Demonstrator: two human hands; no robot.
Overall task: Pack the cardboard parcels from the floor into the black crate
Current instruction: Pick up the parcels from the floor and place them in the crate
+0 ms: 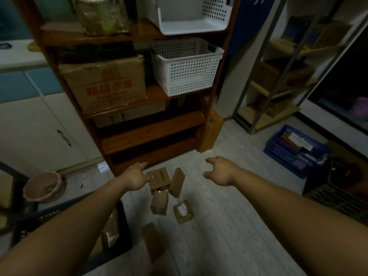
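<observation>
Several small cardboard parcels lie on the pale floor in front of me: a printed one [160, 177], a slim one standing on edge [177, 182], a taped one [159, 202], one with a white label [183, 212] and a flat one nearer me [152, 241]. The black crate [124, 232] stands at lower left under my left arm, with cardboard parcels inside. My left hand [137, 177] reaches out with fingers apart, just left of the printed parcel and holding nothing. My right hand [221, 171] hovers open to the right of the pile.
A wooden shelf unit [151, 132] stands straight ahead with a big carton [105, 84] and white baskets [187, 66]. A pink bowl [42, 186] sits at left. A blue crate [294, 150] and a dark crate [338, 196] stand at right, near a metal rack [278, 92].
</observation>
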